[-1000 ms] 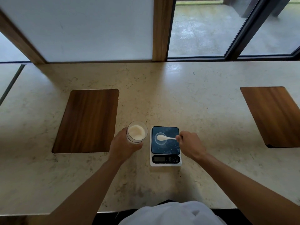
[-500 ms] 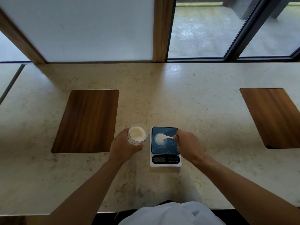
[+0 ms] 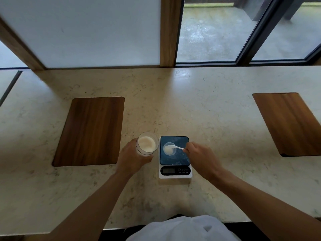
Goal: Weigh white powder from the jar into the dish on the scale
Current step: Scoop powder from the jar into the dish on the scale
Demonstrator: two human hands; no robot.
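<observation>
A clear jar point(image 3: 146, 145) of white powder stands on the stone counter just left of the scale, gripped from its left side by my left hand point(image 3: 132, 158). The white scale point(image 3: 175, 157) has a dark blue platform and a display at its near edge. On the platform sits a small clear dish point(image 3: 169, 149) with a mound of white powder in it. My right hand point(image 3: 199, 156) pinches the handle of a white spoon point(image 3: 174, 146), whose bowl rests over the dish.
Two dark wooden boards are set on the counter point(image 3: 208, 119): one at the left point(image 3: 90, 131), one at the far right point(image 3: 291, 122). A window wall with a wooden post point(image 3: 169, 32) runs along the back edge. The near counter edge is by my body.
The spoon has tipped over the dish and powder now lies heaped in it. My right hand shifted slightly. The left hand and the jar stayed put.
</observation>
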